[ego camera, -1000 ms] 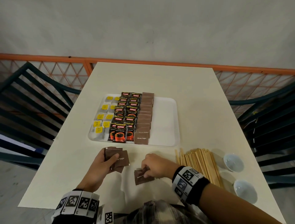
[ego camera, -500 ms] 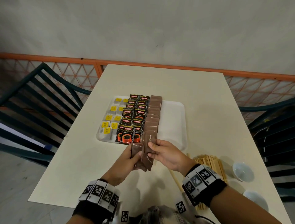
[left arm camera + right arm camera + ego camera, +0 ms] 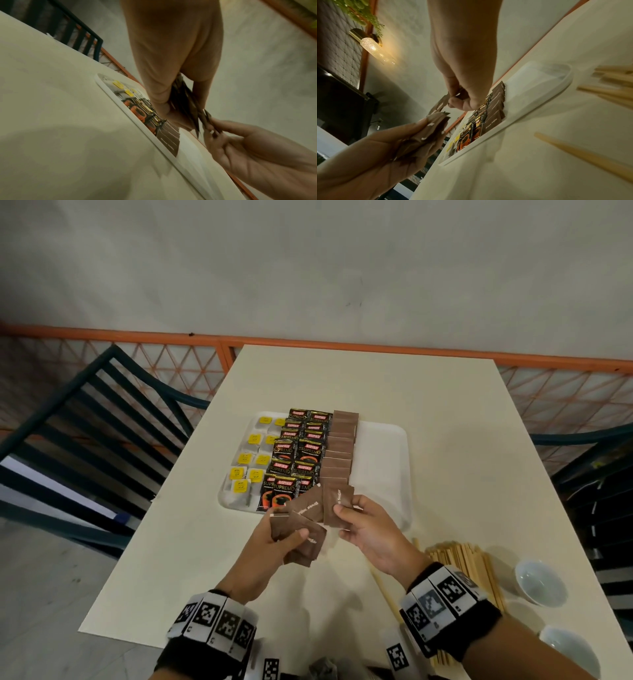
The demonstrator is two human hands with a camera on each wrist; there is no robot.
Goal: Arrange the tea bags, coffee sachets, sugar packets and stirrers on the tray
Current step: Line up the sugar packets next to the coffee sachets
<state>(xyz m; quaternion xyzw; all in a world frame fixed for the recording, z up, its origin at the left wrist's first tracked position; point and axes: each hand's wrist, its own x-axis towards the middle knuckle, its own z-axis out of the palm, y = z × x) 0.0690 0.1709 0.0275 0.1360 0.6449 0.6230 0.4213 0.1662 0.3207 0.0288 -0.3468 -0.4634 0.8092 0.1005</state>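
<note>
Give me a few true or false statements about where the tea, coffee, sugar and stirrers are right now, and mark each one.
1. The stirrers lie on the tray. False: they lie on the table, right of the tray.
2. The left hand holds several brown sugar packets. True.
3. The right hand is empty. False: it pinches one sugar packet.
4. Tea bags fill the tray's left side. True.
5. Coffee sachets sit between tea bags and sugar. True.

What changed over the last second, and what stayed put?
The right hand picked a brown sugar packet off the table and lifted it to the left hand, which still grips its stack of packets. Tray rows, stirrers and bowls stayed put.
</note>
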